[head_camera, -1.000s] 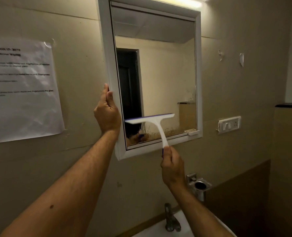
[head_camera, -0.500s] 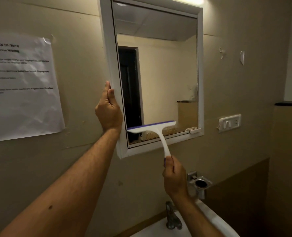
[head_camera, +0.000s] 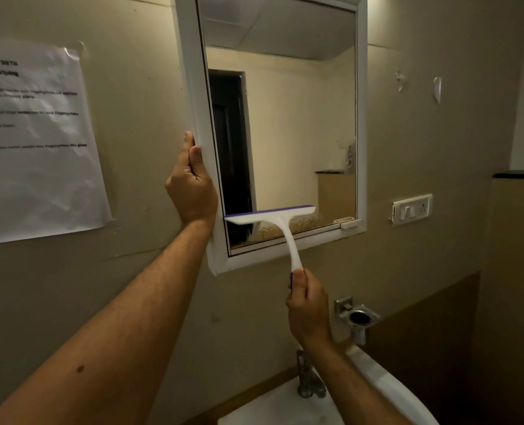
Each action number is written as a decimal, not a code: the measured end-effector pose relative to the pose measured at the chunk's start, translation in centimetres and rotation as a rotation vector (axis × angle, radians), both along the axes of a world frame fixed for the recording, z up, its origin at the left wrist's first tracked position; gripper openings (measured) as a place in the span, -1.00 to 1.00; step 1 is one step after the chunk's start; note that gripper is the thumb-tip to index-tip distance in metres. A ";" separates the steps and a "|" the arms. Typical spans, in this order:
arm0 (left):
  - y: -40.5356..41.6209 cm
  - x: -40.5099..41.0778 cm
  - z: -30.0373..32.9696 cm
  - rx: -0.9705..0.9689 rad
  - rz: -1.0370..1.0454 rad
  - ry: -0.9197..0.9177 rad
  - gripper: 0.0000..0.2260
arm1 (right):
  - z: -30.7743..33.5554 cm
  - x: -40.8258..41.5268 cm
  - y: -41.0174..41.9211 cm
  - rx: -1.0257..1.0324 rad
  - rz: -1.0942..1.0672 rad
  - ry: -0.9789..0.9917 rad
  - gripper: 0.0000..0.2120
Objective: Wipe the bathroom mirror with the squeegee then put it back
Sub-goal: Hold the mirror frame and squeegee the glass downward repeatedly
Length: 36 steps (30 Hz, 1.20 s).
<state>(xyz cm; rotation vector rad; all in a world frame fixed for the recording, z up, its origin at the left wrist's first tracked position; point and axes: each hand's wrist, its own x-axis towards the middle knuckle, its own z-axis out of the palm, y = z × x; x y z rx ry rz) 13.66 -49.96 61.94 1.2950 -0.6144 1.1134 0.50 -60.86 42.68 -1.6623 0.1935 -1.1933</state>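
So my right hand (head_camera: pixel 308 311) has its fingers curled tight around the bottom end of the squeegee (head_camera: pixel 273 223) handle, thumb on top. The blade sits flat on the mirror (head_camera: pixel 285 124) glass, low down near the bottom edge and toward the left side of it, handle slanting down past the frame. My left hand (head_camera: pixel 191 188) is gripping the mirror's left frame edge, fingers wrapped round behind, thumb lying along the front. Below the mirror there's the tap (head_camera: pixel 308 378) and sink (head_camera: pixel 386 391), a metal holder (head_camera: pixel 357 317) just right of my right hand. Switch plate (head_camera: pixel 411 209) right of the mirror, paper notice (head_camera: pixel 37 142) to the left.
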 end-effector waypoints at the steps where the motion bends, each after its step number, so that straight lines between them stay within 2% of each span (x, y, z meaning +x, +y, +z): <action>1: 0.0 0.0 0.0 -0.006 0.003 -0.008 -0.67 | -0.5 -0.2 -0.1 0.002 -0.002 0.010 -0.71; 4: 0.1 -0.2 0.2 -0.021 0.031 -0.021 -0.68 | -0.2 -0.7 -0.6 -0.002 0.026 0.019 -0.72; 11: 0.2 -0.9 0.2 -0.019 0.017 -0.004 -0.69 | 6.1 -0.1 -1.3 -0.027 0.014 -0.007 -0.69; 13: 0.1 -1.0 0.2 -0.023 0.002 0.007 -0.69 | 5.4 0.0 -1.1 -0.024 0.017 0.002 -0.70; 19: 0.2 -1.2 0.2 -0.030 0.042 -0.009 -0.69 | -2.1 -1.1 -0.8 0.006 0.020 0.056 -0.72; 22: 0.1 -1.3 0.2 -0.052 0.041 0.004 -0.69 | -1.5 -1.2 -1.1 0.003 0.034 0.061 -0.71; 26: 0.0 -1.2 0.1 -0.065 0.053 -0.008 -0.70 | 2.8 -0.6 -1.8 0.018 0.008 -0.022 -0.72; 29: 0.0 -1.2 0.1 -0.063 0.046 -0.011 -0.70 | 4.3 0.1 -2.1 0.016 0.001 -0.010 -0.71; 36: 0.1 -1.1 0.2 -0.068 0.043 -0.018 -0.69 | -2.4 -0.5 -1.6 0.003 -0.012 0.046 -0.70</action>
